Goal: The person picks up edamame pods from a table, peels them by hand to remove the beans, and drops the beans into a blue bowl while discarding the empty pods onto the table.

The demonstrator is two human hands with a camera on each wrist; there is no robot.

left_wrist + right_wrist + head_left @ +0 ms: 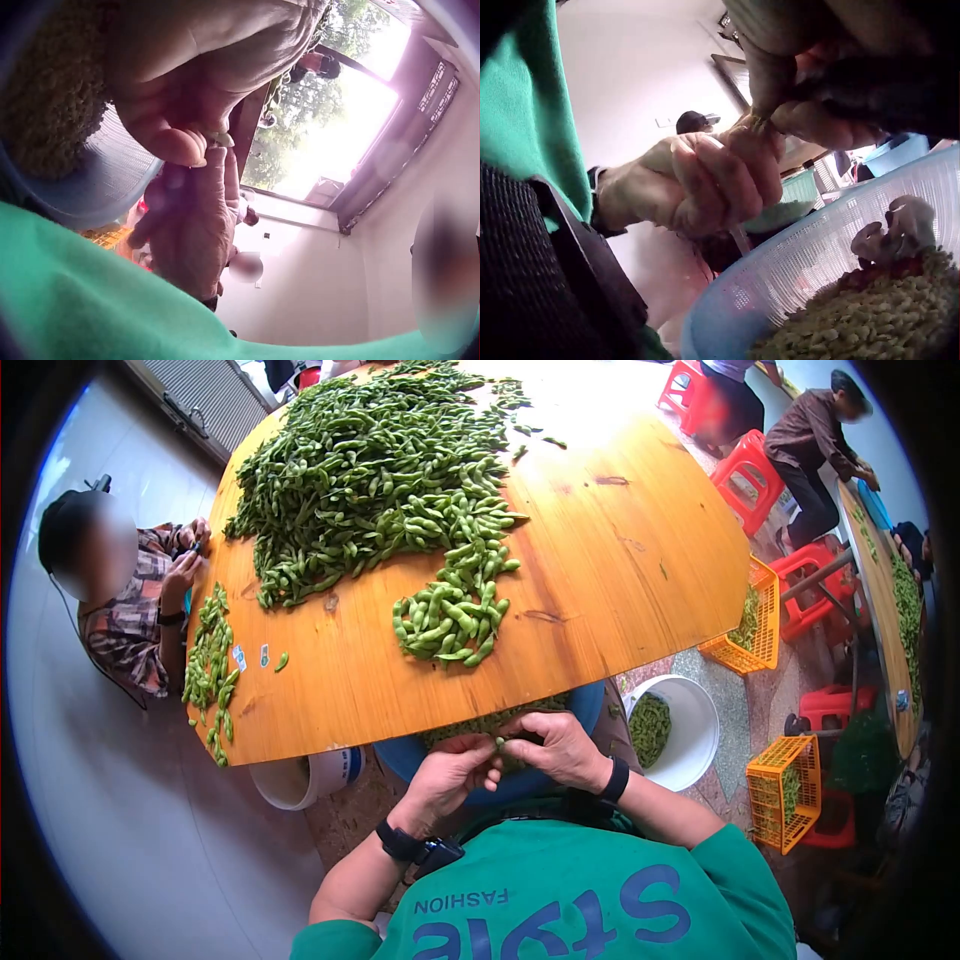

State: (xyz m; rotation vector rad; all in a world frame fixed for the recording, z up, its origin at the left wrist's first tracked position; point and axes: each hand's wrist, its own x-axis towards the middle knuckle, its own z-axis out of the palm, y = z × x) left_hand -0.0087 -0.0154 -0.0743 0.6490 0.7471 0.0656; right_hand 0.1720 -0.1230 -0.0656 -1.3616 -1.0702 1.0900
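Observation:
Over the blue basket point(727, 300), my two hands meet fingertip to fingertip around one small green soybean pod point(500, 743). The left hand point(448, 778) pinches it between thumb and fingers, the other fingers curled. From the other side, the right hand point(565, 748) pinches it with thumb and forefinger. In the left wrist view only a pale bit of the pod point(221, 139) shows between the fingertips. Loose shelled beans point(855, 322) fill the lower part of the basket, with a crumpled greyish thing point(900, 229) lying on them by the wall.
A wooden table point(620, 580) carries a big heap of pods point(360, 470) and a small pile point(455, 622) near its edge. White buckets point(690, 730) stand beside the basket, orange crates point(785, 790) to the right. Another person point(120, 590) sits at the left.

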